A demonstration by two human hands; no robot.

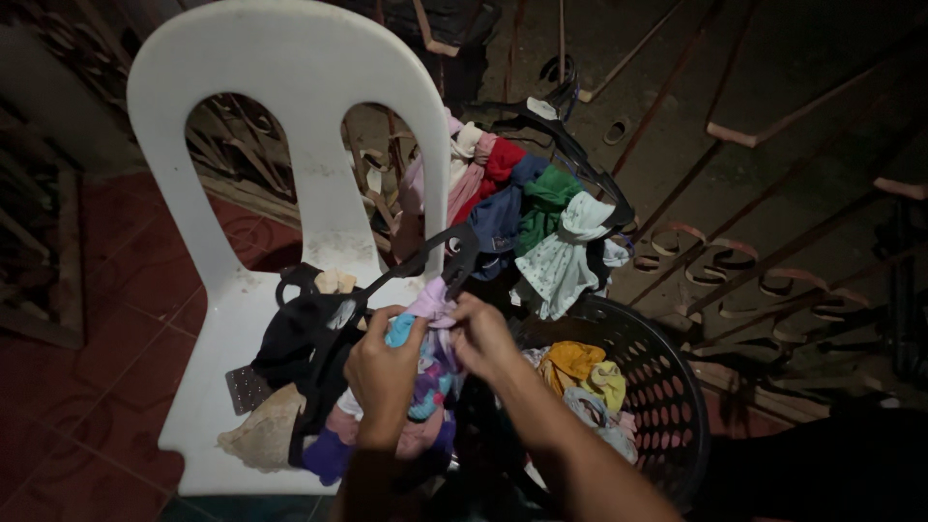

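Head view: black laundry basket (667, 387) of clothes (580, 372)

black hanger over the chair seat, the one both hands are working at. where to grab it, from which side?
Probably the bare upper bar of the black hanger, near its middle, coming from above. That stretch runs clear between the white chair back and the hung clothes. Lower down, the left hand and right hand pinch a multicoloured garment that covers it.
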